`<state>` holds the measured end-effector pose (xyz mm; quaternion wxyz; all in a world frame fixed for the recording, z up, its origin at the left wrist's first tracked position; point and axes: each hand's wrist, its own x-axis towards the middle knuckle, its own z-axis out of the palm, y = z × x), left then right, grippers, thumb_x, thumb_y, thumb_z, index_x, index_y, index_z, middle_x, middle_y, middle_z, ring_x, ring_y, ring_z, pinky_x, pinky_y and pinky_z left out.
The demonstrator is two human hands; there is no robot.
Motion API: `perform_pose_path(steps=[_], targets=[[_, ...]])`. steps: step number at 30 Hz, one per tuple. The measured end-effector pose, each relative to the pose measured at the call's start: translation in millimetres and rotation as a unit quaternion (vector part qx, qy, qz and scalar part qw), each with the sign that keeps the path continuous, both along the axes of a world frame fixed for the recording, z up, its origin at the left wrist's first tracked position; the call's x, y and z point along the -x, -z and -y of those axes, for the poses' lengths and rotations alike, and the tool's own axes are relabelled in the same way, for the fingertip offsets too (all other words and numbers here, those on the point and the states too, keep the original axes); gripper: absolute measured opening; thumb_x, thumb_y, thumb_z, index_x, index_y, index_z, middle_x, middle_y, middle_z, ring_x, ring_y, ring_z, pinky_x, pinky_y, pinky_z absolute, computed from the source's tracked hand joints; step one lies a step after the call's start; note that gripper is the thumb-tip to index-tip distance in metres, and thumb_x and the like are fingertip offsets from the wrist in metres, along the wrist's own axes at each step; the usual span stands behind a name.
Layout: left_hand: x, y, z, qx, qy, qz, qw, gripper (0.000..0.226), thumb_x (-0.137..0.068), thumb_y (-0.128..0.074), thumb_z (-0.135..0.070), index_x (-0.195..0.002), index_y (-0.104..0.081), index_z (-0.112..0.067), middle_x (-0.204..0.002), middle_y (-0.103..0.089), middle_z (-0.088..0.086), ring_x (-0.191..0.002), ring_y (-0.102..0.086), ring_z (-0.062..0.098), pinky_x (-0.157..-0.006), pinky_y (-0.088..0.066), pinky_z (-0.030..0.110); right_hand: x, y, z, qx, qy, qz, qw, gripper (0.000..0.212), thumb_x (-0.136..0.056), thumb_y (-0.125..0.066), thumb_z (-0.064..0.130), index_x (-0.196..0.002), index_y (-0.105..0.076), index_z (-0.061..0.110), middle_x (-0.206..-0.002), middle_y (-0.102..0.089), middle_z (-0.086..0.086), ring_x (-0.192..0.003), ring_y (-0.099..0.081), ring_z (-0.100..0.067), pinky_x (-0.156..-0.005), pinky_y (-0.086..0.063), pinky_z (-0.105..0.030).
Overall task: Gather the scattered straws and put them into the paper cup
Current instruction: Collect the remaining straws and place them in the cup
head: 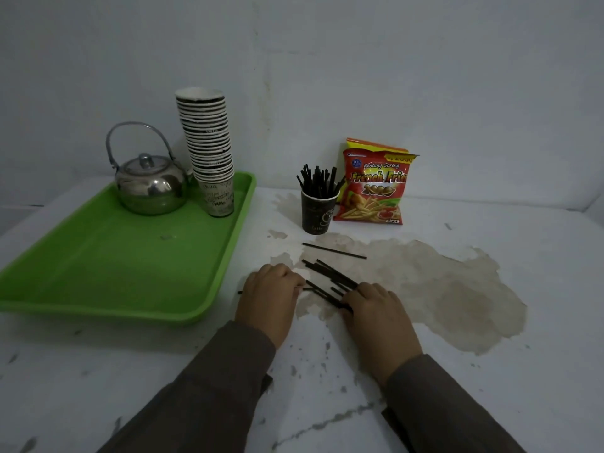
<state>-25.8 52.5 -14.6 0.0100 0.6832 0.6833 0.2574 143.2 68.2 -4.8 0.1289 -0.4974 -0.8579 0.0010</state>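
Both hands on counter [457, 371] flank loose straws [330, 276]. Left hand [268, 297] fingers curled, pinching one straw; right hand [376, 308] fingers curled onto pile. Paper cup [317, 212] upright beyond.

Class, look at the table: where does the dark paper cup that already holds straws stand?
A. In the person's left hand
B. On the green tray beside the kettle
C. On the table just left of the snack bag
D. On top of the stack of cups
C: the dark paper cup stands on the table, close beside the snack bag on its left, off the green tray.
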Motion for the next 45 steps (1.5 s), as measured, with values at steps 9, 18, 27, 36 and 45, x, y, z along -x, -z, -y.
perform_pose_path(steps=[9, 18, 27, 36, 45], targets=[[-0.6, -1.6, -0.6, 0.006, -0.010, -0.034, 0.999, 0.021, -0.093, -0.044, -0.021, -0.100, -0.063, -0.024, -0.100, -0.062, -0.001, -0.095, -0.051, 0.020, -0.080, -0.031, 0.031, 15.5, -3.0, -3.5, -0.030, 0.034, 0.063, 0.997, 0.023, -0.089, -0.033, 0.012, -0.101, -0.052, 0.009, -0.100, -0.060, -0.011, -0.089, -0.053, -0.028, -0.079, -0.037, -0.035], [-4.6, 0.0, -1.4, -0.005, -0.027, -0.053, 0.998, 0.018, -0.093, -0.042, -0.012, -0.099, -0.055, -0.022, -0.102, -0.058, -0.002, -0.097, -0.049, 0.019, -0.080, -0.027, 0.030, -3.5, -31.9, 1.1, 0.080, 0.056, -0.140, 0.985, 0.013, -0.091, -0.048, 0.021, -0.096, -0.056, 0.013, -0.093, -0.059, -0.004, -0.083, -0.055, -0.018, -0.077, -0.046, -0.027], [-24.0, -17.4, -0.7, -0.100, 0.087, 0.092, 0.987, 0.019, -0.086, -0.056, -0.007, -0.098, -0.063, -0.020, -0.091, -0.068, -0.002, -0.088, -0.054, 0.012, -0.079, -0.025, 0.023, -51.0, -46.5, -8.9, 0.243, 0.078, -0.577, 0.776, 0.021, -0.089, -0.053, 0.013, -0.072, -0.066, 0.014, -0.054, -0.062, 0.011, -0.054, -0.046, -0.007, -0.056, -0.040, -0.022], [-61.7, -13.0, -9.9, -0.044, 0.278, 0.002, 0.960, 0.016, -0.075, -0.065, -0.006, -0.088, -0.074, -0.009, -0.081, -0.073, 0.013, -0.079, -0.064, 0.029, -0.074, -0.051, 0.035, -65.3, -40.9, -9.0, 0.196, 0.080, -0.691, 0.692, 0.012, -0.084, -0.057, 0.005, -0.087, -0.066, 0.013, -0.068, -0.068, 0.003, -0.064, -0.061, -0.007, -0.063, -0.051, -0.020], [-61.4, -6.8, -10.5, -0.010, 0.265, 0.011, 0.964, 0.023, -0.084, -0.059, -0.008, -0.106, -0.068, -0.010, -0.106, -0.068, 0.012, -0.101, -0.057, 0.025, -0.088, -0.045, 0.033, -61.2, -38.8, -7.5, 0.138, 0.073, -0.662, 0.733, 0.016, -0.084, -0.058, 0.005, -0.082, -0.065, 0.019, -0.065, -0.071, 0.007, -0.063, -0.063, -0.006, -0.058, -0.052, -0.018]])
